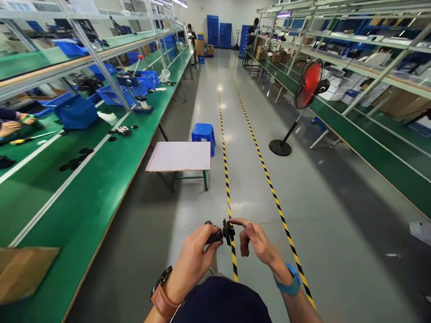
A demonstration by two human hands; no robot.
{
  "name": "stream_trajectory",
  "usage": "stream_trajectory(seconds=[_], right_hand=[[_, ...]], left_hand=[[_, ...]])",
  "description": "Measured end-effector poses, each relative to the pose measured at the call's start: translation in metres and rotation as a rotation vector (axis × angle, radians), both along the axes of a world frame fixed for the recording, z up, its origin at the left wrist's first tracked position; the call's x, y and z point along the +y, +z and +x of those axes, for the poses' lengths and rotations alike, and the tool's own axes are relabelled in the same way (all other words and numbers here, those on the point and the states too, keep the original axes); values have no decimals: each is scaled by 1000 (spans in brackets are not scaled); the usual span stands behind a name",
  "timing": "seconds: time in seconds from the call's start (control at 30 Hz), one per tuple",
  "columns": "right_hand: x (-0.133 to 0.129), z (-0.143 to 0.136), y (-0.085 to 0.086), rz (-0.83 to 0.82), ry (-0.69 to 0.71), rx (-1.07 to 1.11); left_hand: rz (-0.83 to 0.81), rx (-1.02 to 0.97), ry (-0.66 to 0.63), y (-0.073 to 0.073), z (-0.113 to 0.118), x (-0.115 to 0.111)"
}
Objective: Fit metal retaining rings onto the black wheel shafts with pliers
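A small black part [228, 232] with round discs is on the end of a black handle [214, 236], above the floor in front of my body. My left hand [197, 251] is closed around the handle, thumb below and fingers above. On the right of the discs is my right hand [255, 240], its index finger stretched out with the tip at the discs' upper edge. The other fingers of that hand are loosely curled, with nothing visible between them. Whether the fingertip touches the discs cannot be told.
A long green workbench [111, 179] with blue bins [76, 111] runs along the left. Ahead stand a low white table [182, 156], a blue stool [203, 133] and a red fan [308, 85]. Another person's hands [13, 127] are at the far left bench.
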State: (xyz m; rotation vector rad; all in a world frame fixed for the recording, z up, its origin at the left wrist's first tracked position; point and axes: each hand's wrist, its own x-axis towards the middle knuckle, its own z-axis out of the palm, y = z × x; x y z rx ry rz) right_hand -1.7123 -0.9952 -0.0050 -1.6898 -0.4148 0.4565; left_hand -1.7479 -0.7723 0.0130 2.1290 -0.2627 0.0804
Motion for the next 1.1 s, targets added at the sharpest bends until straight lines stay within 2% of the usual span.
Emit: stream_trajectory(seconds=[0.13,0.3,0.4,0.5,0.63,0.7,0.77,0.87,0.97,1.03,1.1], right_hand=[[-7,90,-2,-20,-129,-98],[-1,192,17,-57,-118,-116],[-16,237,28,-151,-170,-120],[-43,278,33,-200,-210,-150],[-85,349,17,-212,-345,-127],[-105,395,3,-212,-427,-77],[-126,445,-8,-208,-477,-8],[-155,522,-9,-179,-447,91],[-180,603,7,-124,-338,89],[-191,663,19,-106,-266,62],[-193,726,23,-148,-182,41]], left_hand=[[-39,23,-65,-7,99,-3],[-94,101,-207,1,221,-13],[-105,203,-320,11,291,-27],[-137,303,-458,16,363,-51],[-174,347,-562,4,464,-99],[-138,374,-594,-4,515,-123],[-86,388,-617,-5,565,-145],[-70,395,-590,9,633,-169],[-129,419,-426,24,696,-181],[-195,434,-285,26,736,-186],[-298,438,-134,19,776,-191]])
